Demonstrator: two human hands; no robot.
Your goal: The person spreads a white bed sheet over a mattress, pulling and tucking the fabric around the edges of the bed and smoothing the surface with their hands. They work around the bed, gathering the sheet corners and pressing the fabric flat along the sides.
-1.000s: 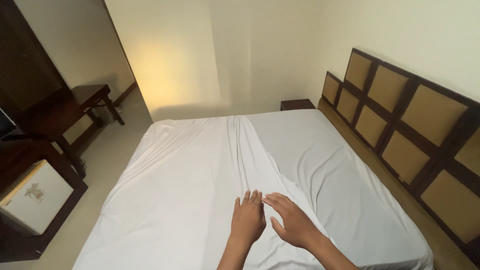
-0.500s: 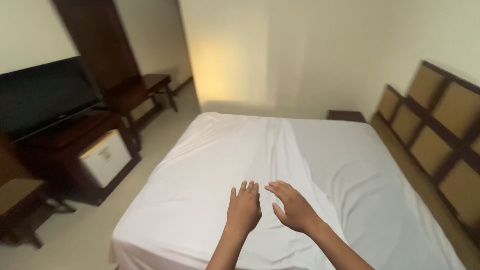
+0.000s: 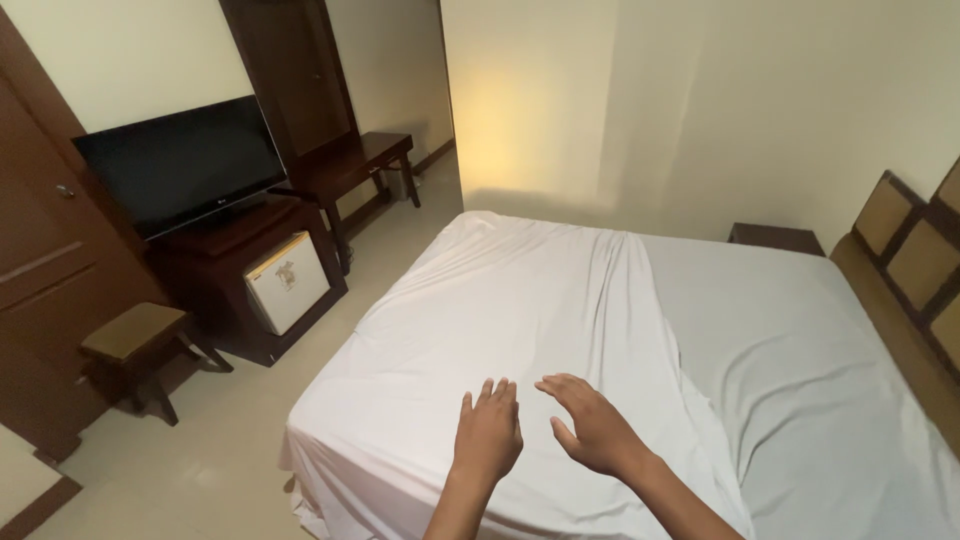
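A bed (image 3: 880,400) fills the middle and right of the view, covered by a white sheet (image 3: 500,310) with a long fold running down its centre. My left hand (image 3: 487,432) lies flat on the sheet near the bed's near edge, fingers spread and empty. Just to its right, my right hand (image 3: 592,425) also rests palm down on the sheet, fingers apart, holding nothing. The two hands are close together but not touching.
A dark flat television (image 3: 180,165) stands on a wooden cabinet with a small white fridge (image 3: 285,282) below it at the left. A padded stool (image 3: 135,340) stands near a brown door. A dark desk (image 3: 365,160), a bedside table (image 3: 775,238) and a padded headboard (image 3: 915,255) line the walls.
The view has swung left, bringing the television, fridge and stool into sight. Both hands stay flat on the sheet and have spread slightly apart.
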